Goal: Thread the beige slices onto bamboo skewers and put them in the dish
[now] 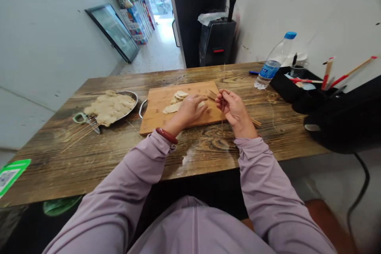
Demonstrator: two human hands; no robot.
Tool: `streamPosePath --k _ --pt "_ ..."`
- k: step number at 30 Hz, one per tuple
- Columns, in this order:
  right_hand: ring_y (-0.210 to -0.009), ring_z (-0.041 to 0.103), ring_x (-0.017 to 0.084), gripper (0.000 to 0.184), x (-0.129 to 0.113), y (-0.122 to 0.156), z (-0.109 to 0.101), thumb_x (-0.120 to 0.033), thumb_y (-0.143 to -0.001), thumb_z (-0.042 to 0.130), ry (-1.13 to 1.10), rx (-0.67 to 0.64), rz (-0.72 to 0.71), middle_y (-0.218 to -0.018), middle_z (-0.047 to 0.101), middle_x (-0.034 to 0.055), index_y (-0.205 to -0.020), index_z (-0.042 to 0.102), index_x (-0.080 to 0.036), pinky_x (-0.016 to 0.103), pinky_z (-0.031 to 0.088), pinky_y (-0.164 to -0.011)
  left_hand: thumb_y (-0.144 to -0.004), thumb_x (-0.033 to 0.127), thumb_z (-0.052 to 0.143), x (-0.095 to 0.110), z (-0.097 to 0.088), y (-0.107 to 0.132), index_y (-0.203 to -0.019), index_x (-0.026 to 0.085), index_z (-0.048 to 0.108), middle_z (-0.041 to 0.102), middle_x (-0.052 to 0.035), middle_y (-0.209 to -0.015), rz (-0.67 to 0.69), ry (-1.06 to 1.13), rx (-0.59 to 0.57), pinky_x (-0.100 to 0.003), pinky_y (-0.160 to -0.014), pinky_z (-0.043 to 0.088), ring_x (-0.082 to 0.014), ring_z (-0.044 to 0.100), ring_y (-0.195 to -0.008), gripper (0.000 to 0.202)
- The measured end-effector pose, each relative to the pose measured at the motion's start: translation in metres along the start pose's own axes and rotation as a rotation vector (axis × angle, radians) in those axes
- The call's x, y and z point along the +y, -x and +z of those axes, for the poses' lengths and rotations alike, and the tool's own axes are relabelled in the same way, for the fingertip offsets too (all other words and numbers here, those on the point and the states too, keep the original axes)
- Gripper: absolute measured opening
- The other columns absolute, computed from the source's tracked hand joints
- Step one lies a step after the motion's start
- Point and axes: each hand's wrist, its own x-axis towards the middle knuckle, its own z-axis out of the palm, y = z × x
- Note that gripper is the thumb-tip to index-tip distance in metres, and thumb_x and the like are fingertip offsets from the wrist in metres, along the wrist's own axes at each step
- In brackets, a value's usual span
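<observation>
My left hand (pixel 193 108) is over the wooden cutting board (pixel 154 117), fingers stretched and slightly apart, near pale, flat, dough-like pieces (pixel 180 96). Part of one piece shows beyond its fingertips; whether they touch it I cannot tell. Thumb and fingers of my right hand (pixel 233 109) pinch a thin skewer (pixel 224 72) held roughly upright. Behind that hand lies a bundle of skewers (pixel 212 95), its other end sticking out past the wrist. To the left, a metal plate (pixel 135 97) carries a heap of pale skewered pieces (pixel 107 105), with sticks pointing toward me.
Green-handled scissors (pixel 79 118) lie partly under the heap. A water bottle (pixel 269 69) stands at the back right, beside a black organizer (pixel 284 87) holding pens. A black machine (pixel 345 123) occupies the table's right end. A green QR card (pixel 13 174) is at the left edge.
</observation>
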Motion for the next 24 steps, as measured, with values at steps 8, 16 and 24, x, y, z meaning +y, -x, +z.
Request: streamPosePath --k 8,16,24 --pt "-0.071 0.064 0.013 0.029 0.005 -0.002 0.0 -0.047 -0.079 0.08 0.081 0.011 -0.039 -0.081 0.069 -0.0026 -0.091 0.068 -0.024 0.023 0.047 -0.055 -0.079 0.019 0.071 0.048 0.023 0.001 -0.081 0.013 0.076 0.072 -0.0036 -0.076 -0.253 0.872 -0.02 -0.025 -0.072 0.048 -0.0124 0.062 -0.071 0.008" --pt "-0.061 0.054 0.009 0.029 0.001 0.003 0.007 -0.042 -0.069 0.086 0.009 0.041 -0.026 -0.07 0.065 -0.005 -0.083 0.072 -0.022 0.021 0.039 -0.051 -0.069 0.028 0.086 0.04 0.022 0.005 -0.076 0.013 0.071 0.062 0.0 -0.061 -0.438 1.183 -0.076 -0.019 -0.05 0.033 -0.0054 0.048 -0.051 0.023" --pt "-0.057 0.049 0.009 0.032 -0.001 0.006 0.013 -0.047 -0.064 0.087 0.109 0.029 -0.086 -0.062 0.063 -0.0057 -0.078 0.072 -0.022 0.024 0.04 -0.054 -0.073 0.034 0.087 0.048 0.011 0.007 -0.074 0.014 0.063 0.064 0.0003 -0.065 -0.451 1.187 -0.095 -0.018 -0.044 0.027 -0.0026 0.044 -0.046 0.031"
